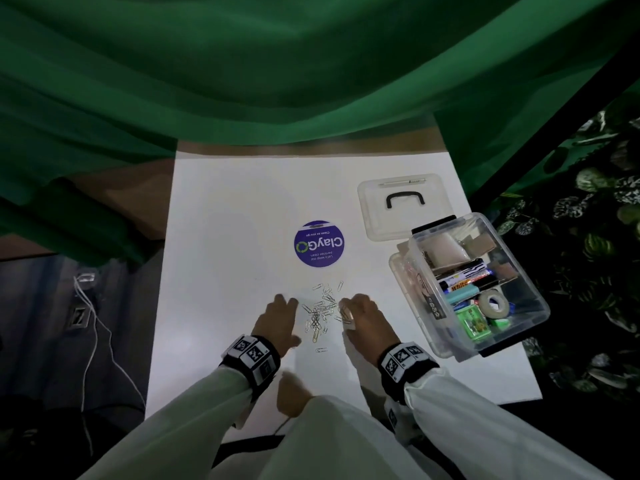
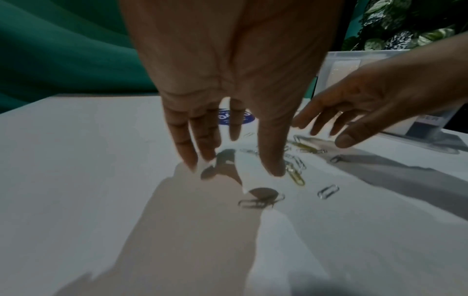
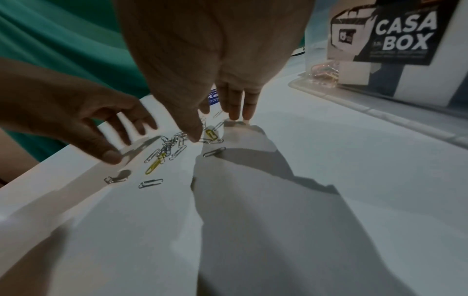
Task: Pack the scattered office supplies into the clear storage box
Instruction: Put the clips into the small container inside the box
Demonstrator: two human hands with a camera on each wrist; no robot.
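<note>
A right hand reaches down, fingertips touching scattered paper clips on a white bench; the left hand hovers opposite, beside a clear box labelled "CASA BOX".

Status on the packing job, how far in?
Mostly done: the clear storage box already holds markers, a tape roll and other supplies; its lid lies off beside it. In hand: the left hand and right hand flank the paper clips, fingers extended, nothing gripped yet. Left: gathering the clips into the box.
</note>
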